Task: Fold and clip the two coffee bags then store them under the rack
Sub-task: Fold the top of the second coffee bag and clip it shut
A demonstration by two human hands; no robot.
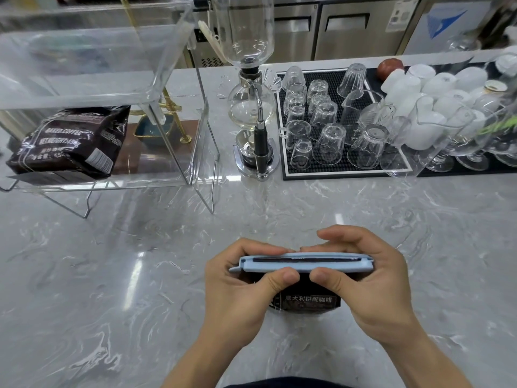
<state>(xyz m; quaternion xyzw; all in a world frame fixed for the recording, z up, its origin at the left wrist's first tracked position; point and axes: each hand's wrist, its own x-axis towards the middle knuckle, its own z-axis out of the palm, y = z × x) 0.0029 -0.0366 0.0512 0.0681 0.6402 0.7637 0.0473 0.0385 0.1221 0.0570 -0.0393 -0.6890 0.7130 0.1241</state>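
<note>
A dark coffee bag stands on the marble counter right in front of me. A long light-blue clip lies across its folded top. My left hand pinches the clip's left half between thumb and fingers. My right hand pinches the right half the same way. A second dark coffee bag lies under the clear acrylic rack at the far left, its top edge hidden by the rack's shelf.
A glass siphon coffee maker stands just right of the rack. Beyond it a black mat holds several upturned glasses, with white cups and stemmed glasses at the far right. Steel cabinets line the back.
</note>
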